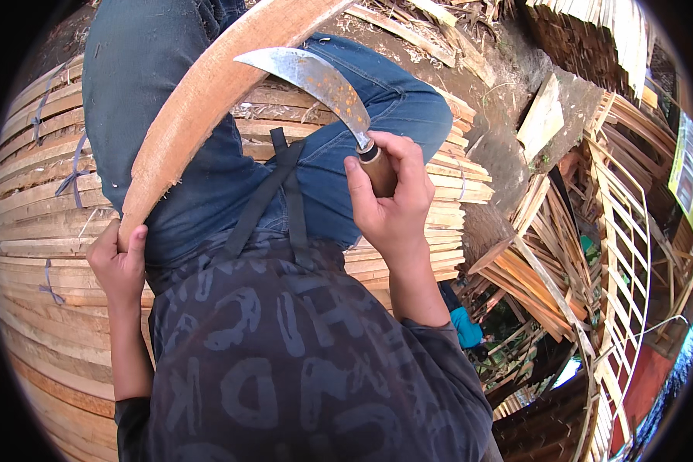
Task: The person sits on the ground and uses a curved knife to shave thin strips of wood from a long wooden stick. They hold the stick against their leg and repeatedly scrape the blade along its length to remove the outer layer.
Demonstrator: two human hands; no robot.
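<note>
My left hand (121, 258) is closed around the narrow near end of a long wooden plank (189, 115). The plank slants up and to the right across my lap, and its far end leaves the picture at the top. In my right hand (396, 192) is a sickle (316, 81), gripped by its short wooden handle. Its curved steel blade has orange rust spots, and the tip points left. In the picture the blade's tip overlaps the plank; whether they touch I cannot tell. A rough, splintered patch shows on the plank's lower edge.
Stacked wooden strips (46, 223), some tied with bluish straps, lie under and beside my legs. Wood shavings and offcuts litter the dirt ground (477, 100). To the right are a heap of thin slats (531, 292) and a lattice wooden frame (624, 254).
</note>
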